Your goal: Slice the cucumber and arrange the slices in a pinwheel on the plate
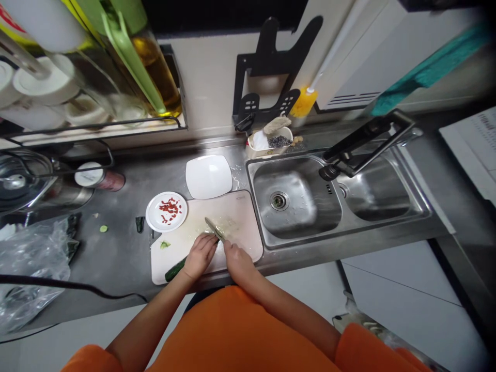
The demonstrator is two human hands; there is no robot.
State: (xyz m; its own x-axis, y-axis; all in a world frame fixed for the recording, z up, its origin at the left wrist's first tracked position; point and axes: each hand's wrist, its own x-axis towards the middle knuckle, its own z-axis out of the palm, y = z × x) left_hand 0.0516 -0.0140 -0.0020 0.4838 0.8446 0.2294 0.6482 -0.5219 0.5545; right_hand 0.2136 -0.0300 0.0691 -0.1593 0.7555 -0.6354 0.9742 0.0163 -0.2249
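Observation:
A pale cutting board [244, 217] lies on the steel counter in front of me. My left hand [200, 256] is closed over a dark green cucumber [175, 269], whose uncut end sticks out to the left. In my right hand [238, 262] is a kitchen knife [213, 226], its handle gripped and its blade pointing up and left, right beside the left fingertips. My fingers partly hide the cucumber's end at the blade. Wet, pale green bits lie around the blade. A small pile of green scraps [165, 244] sits on the board's left side.
Behind the board are a white plate with red pieces [151, 217] and a white square plate [209, 176]. A double sink [294, 240] with a black faucet [349, 147] is at right. A plastic bag [34, 268], a jar [101, 176] and cucumber ends [140, 224] are at left.

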